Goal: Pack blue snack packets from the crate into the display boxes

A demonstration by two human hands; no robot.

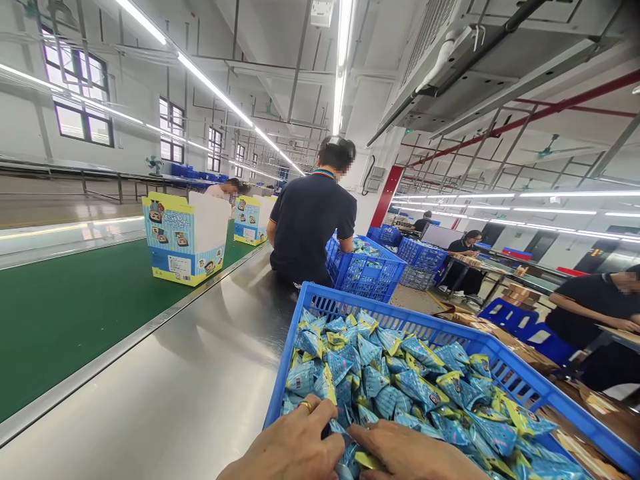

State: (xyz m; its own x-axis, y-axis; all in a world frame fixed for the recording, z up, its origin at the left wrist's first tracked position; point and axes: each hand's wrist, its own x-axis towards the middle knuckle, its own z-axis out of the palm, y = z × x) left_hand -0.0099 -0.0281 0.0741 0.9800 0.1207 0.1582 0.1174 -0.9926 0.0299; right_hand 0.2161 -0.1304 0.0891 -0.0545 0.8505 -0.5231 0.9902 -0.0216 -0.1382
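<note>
Small blue-and-yellow pyramid-shaped packets point(375, 380) fill a blue plastic crate point(350, 293) in front of me. At the crate's near left corner, my left hand point(295, 443), with a ring on one finger, curls its fingers around a packet at the near edge of the heap. Close beside it on the right, my right hand point(415, 450) reaches in with bent fingers around a packet whose yellow edge shows below them. The fingertips of both hands are partly hidden among the packets.
To the left runs a green conveyor belt point(90, 320) beside a metal ledge point(200, 373). Open printed cartons point(173, 240) stand on the belt. A person in a dark shirt point(315, 220) sits ahead at another blue crate point(370, 273). Other people work at tables on the right.
</note>
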